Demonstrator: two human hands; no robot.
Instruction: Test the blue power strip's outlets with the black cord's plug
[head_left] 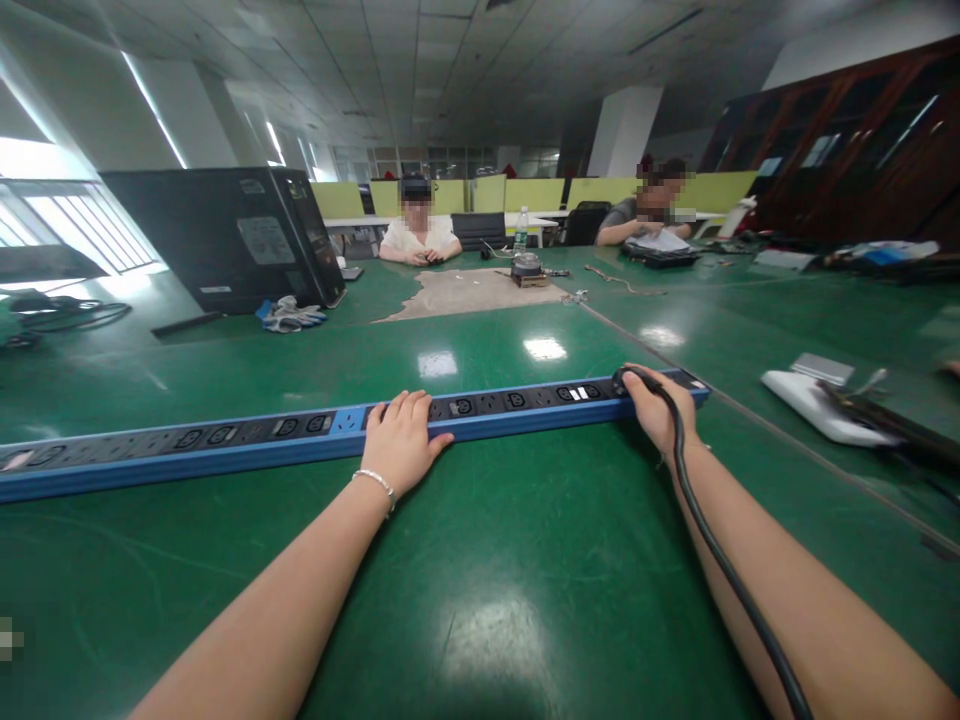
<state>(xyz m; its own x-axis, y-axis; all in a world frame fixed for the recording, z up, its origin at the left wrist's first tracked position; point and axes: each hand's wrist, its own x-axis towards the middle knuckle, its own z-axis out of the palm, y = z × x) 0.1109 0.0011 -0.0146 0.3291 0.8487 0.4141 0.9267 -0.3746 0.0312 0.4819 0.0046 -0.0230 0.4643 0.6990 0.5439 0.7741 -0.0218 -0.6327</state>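
A long blue power strip (262, 447) with a row of black sockets lies across the green table (480, 560). Over its middle rests my left hand (401, 435), fingers wrapped over the top and the thumb along the front edge. Near the strip's right end, my right hand (651, 408) grips the black plug (621, 380) of a thick cable. The plug sits at a socket there; how deep it is in cannot be seen. From it the black cable (701, 510) runs over my right wrist and forearm to the bottom edge.
A black computer case (225, 240) stands at the back left, with gloves (291, 315) beside it. Two people sit across the table. A bottle (521, 232) stands between them. At the right lies a white device (821, 408) near dark parts.
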